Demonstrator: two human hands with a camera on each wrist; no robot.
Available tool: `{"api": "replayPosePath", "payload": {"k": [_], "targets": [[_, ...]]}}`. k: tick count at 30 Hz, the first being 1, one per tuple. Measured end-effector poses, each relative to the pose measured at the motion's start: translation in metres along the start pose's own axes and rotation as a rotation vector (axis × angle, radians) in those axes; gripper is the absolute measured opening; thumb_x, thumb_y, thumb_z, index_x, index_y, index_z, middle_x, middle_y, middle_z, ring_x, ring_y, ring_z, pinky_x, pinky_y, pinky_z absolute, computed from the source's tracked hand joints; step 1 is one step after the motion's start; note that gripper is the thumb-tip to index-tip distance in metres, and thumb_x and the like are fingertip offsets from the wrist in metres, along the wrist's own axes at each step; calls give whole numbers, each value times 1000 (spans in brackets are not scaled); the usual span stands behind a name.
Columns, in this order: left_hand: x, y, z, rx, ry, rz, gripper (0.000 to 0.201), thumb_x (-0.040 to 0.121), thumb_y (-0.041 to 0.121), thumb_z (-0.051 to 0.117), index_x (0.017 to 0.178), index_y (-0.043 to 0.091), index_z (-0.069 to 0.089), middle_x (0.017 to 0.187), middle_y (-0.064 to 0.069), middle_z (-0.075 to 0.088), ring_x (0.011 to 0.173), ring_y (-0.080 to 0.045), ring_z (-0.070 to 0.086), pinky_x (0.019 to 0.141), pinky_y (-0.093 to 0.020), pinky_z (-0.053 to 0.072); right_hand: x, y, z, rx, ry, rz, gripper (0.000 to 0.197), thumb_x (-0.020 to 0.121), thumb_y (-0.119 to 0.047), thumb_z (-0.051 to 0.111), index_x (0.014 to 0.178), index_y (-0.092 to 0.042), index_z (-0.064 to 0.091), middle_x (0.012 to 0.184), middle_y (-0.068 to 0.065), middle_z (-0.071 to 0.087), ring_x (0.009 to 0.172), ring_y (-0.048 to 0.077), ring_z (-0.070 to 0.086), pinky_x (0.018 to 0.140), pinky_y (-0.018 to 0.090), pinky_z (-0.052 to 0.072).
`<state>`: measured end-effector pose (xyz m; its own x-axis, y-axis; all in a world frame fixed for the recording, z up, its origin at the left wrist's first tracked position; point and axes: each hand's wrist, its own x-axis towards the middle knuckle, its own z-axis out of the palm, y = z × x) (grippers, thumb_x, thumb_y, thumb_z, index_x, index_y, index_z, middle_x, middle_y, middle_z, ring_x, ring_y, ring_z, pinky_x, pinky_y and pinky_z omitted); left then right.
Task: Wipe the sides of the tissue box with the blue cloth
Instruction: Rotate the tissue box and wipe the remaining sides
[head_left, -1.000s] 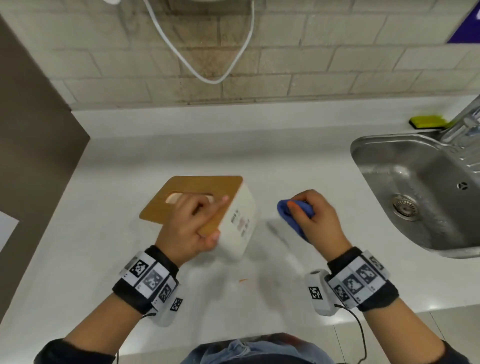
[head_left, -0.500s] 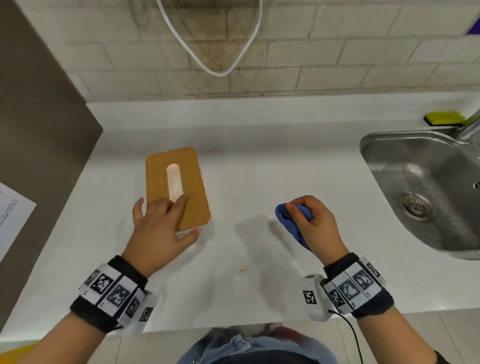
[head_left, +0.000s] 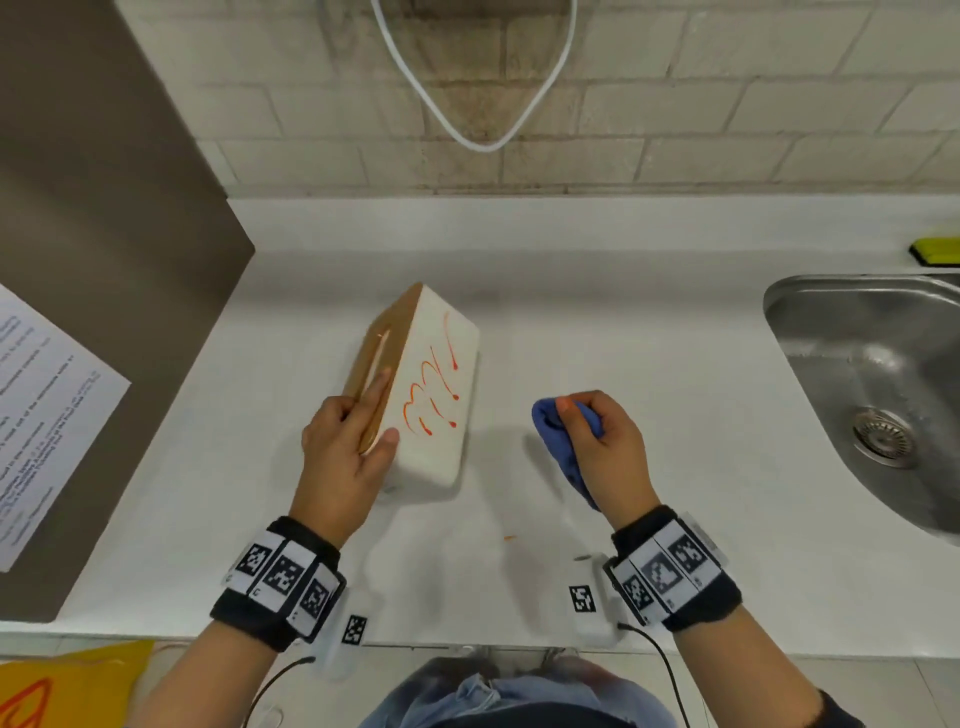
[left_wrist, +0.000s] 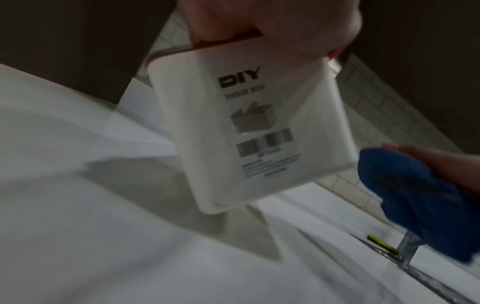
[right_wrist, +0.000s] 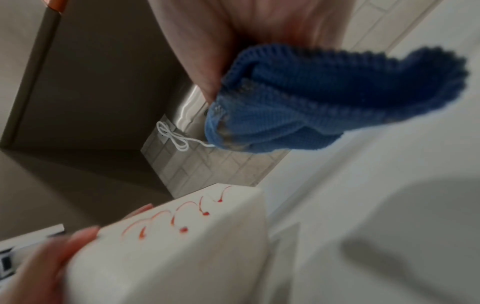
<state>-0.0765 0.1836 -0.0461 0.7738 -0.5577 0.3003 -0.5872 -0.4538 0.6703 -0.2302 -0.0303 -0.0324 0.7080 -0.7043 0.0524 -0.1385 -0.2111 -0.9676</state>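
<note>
The white tissue box (head_left: 441, 400) with a wooden lid (head_left: 384, 343) is tipped onto its side on the white counter, its long white side facing up with orange-red squiggles (head_left: 431, 405) on it. My left hand (head_left: 353, 447) grips its near end, fingers on the lid and thumb on the white side. The box's labelled end (left_wrist: 257, 127) shows in the left wrist view, the marked side (right_wrist: 171, 222) in the right wrist view. My right hand (head_left: 602, 441) holds the bunched blue cloth (head_left: 566, 436) (right_wrist: 311, 107) just right of the box, not touching it.
A steel sink (head_left: 872, 384) is set into the counter (head_left: 623, 332) at the right, with a yellow-green sponge (head_left: 935, 252) behind it. A dark panel (head_left: 104, 260) bearing a printed sheet (head_left: 41, 415) stands at the left. A white cord (head_left: 467, 78) hangs on the brick wall. A small orange speck (head_left: 509, 538) lies near the front edge.
The box stood upright with the lid on top half a second ago; my left hand has tipped it onto its side, baring the marked white face. The right hand with the cloth stayed put.
</note>
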Motion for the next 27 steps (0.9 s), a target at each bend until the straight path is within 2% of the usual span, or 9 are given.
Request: {"api": "replayPosePath", "payload": {"k": [4, 7, 9, 12, 14, 20, 23, 25, 27], "targets": [[-11, -8, -1, -42, -178, 200, 55, 87, 66, 28, 138, 46, 28, 98, -4, 43, 94, -19, 43, 91, -51, 39, 32, -23, 17, 87, 122, -22, 18, 92, -21, 52, 75, -27, 55, 78, -7, 60, 76, 7, 58, 61, 5, 43], [-11, -9, 1, -34, -210, 236, 54, 86, 69, 24, 136, 50, 29, 99, -4, 43, 95, -18, 40, 92, -44, 37, 63, -29, 36, 143, 221, -20, 18, 92, -24, 51, 75, -30, 54, 79, -6, 61, 76, 11, 59, 68, 18, 48], [-12, -10, 1, -26, -208, 241, 54, 85, 69, 24, 136, 50, 29, 99, -3, 42, 95, -17, 38, 91, -39, 33, 78, -22, 51, 116, 250, -29, 17, 93, -25, 50, 76, -31, 52, 81, -5, 59, 78, 11, 58, 71, 20, 47], [-12, -12, 3, -17, -230, 250, 55, 85, 70, 23, 136, 51, 27, 100, 6, 35, 95, -19, 39, 91, -35, 33, 83, -6, 76, 39, 228, -26, 7, 92, -29, 51, 88, -26, 56, 92, -4, 56, 89, 15, 57, 83, 23, 48], [-12, -12, 4, -8, -249, 262, 53, 85, 69, 23, 136, 54, 24, 97, 9, 30, 94, -22, 41, 89, -35, 34, 82, 3, 85, -2, 233, -29, 16, 90, -31, 54, 99, -19, 58, 103, 2, 56, 97, 17, 55, 90, 31, 46], [-8, -13, 2, -20, -231, 275, 56, 87, 66, 24, 139, 44, 27, 91, 6, 26, 85, -20, 40, 79, -44, 45, 86, 0, 87, -48, 174, -31, 24, 92, -27, 50, 112, -15, 56, 118, 11, 53, 105, 17, 52, 94, 30, 42], [-8, -14, 3, -21, -210, 285, 56, 88, 66, 24, 139, 44, 27, 90, 5, 26, 83, -18, 39, 77, -43, 45, 84, -3, 86, -34, 149, -11, 25, 94, -24, 45, 114, -10, 52, 116, 10, 49, 104, 17, 50, 91, 28, 41], [-8, -15, 4, -20, -195, 288, 56, 87, 66, 24, 138, 44, 27, 89, 7, 25, 83, -16, 37, 76, -38, 45, 79, -6, 85, -18, 134, -14, 20, 95, -24, 44, 111, -14, 50, 111, 7, 47, 105, 21, 51, 90, 28, 44], [-8, -16, 4, -37, -171, 293, 56, 87, 66, 25, 138, 43, 29, 89, 9, 23, 84, -13, 35, 78, -30, 42, 69, -9, 89, -11, 90, -34, 9, 94, -30, 44, 101, -31, 49, 112, 10, 50, 104, 24, 54, 93, 36, 48]]}}
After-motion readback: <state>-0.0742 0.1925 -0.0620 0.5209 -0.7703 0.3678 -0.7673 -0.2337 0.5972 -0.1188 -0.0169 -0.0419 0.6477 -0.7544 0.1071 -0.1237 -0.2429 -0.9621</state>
